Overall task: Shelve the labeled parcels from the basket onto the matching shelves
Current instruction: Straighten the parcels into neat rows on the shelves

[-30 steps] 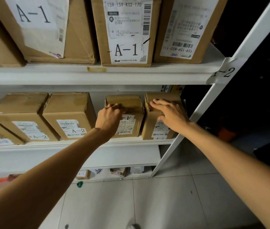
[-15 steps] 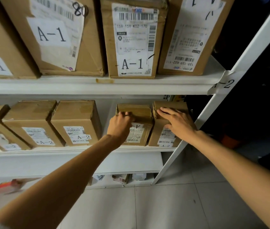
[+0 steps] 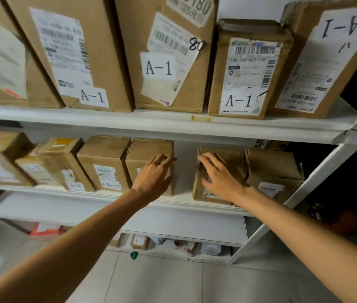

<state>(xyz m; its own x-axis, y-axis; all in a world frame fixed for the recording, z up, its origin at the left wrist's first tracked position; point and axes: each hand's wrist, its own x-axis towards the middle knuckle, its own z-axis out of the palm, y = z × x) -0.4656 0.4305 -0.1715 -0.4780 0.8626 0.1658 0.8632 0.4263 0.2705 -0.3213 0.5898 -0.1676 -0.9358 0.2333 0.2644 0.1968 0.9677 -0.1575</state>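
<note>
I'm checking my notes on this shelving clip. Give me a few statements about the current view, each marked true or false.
1. The left hand rests on a cardboard box on the middle shelf. True.
2. The right hand holds a box in the air. False: it lies flat on a box standing on the shelf.
3. A gap separates the two touched boxes. True.
4. The top-shelf boxes read A-2. False: their labels read A-1.
5. The floor is carpeted. False: it is pale tile.
</note>
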